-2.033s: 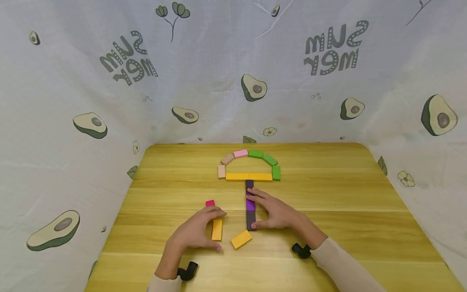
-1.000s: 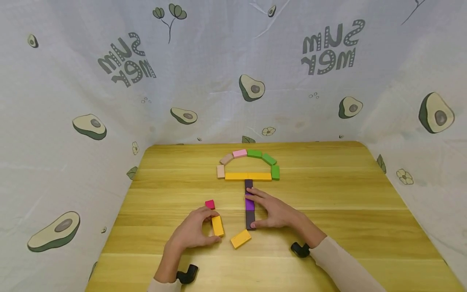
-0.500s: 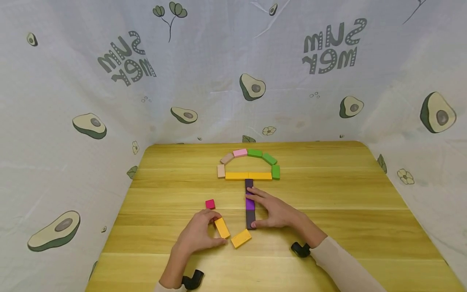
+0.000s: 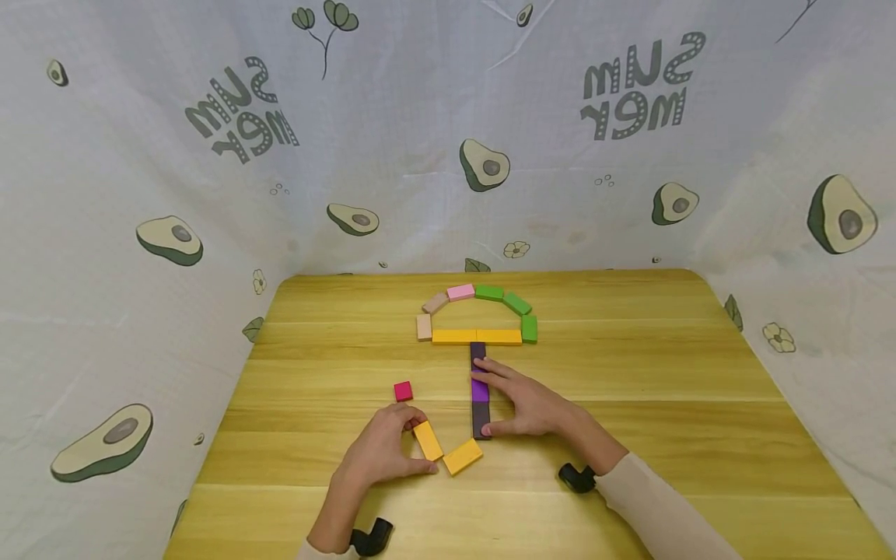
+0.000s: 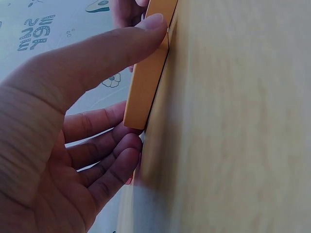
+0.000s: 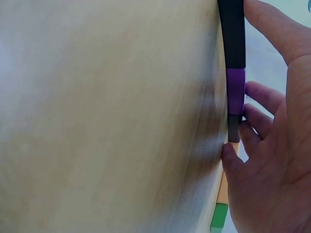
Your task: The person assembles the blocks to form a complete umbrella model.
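My left hand point(image 4: 383, 449) holds a yellow block point(image 4: 428, 441) by its two ends, thumb at the near end and fingertips at the far end. That block slants toward a second yellow block point(image 4: 463, 457), their near corners meeting in a shallow V. Spread fingers of my right hand point(image 4: 526, 400) rest on a column of blocks: a dark one point(image 4: 481, 420) nearest me, a purple one point(image 4: 479, 390) in the middle and another dark one point(image 4: 477, 355) beyond. In the right wrist view the thumb lies on the near dark block point(image 6: 233, 39).
Above the column, two yellow blocks point(image 4: 455, 337) form a bar under an arch of tan, pink point(image 4: 460, 292) and green blocks point(image 4: 489, 293). A small red block point(image 4: 403, 390) lies beyond my left hand. Printed cloth point(image 4: 420, 117) surrounds the wooden table point(image 4: 630, 350).
My left hand has taken hold of the yellow block, turned it to a slant and moved it right and nearer, up to the other yellow block. The right hand has stayed put.
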`<act>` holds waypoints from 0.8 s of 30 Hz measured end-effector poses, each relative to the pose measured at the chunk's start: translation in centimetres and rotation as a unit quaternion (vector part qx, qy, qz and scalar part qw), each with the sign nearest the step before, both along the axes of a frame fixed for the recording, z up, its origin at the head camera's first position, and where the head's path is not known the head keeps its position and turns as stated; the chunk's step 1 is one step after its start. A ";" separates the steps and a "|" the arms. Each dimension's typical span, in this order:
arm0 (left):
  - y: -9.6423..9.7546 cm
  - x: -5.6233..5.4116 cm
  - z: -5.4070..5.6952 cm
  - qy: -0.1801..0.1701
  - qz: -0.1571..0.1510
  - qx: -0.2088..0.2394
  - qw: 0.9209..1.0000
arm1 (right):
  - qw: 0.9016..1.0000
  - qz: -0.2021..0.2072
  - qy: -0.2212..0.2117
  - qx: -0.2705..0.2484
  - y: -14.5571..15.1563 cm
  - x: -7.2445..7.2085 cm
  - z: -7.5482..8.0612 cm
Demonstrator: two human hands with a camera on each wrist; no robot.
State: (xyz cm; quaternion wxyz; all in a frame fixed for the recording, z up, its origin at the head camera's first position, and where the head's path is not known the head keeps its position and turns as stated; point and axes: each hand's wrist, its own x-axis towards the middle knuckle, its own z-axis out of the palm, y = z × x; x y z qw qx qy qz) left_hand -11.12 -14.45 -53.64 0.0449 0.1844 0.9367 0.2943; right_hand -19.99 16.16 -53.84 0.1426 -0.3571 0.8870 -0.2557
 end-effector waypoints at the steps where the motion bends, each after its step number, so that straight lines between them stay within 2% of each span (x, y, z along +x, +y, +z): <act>1: 0.0 0.0 0.0 0.000 0.000 -0.001 1.000 | 1.000 0.000 0.001 0.000 0.0 0.0 0.0; 24: -0.1 0.2 0.1 -0.003 0.004 -0.005 1.000 | 1.000 0.005 -0.001 -0.008 0.1 -0.2 -0.3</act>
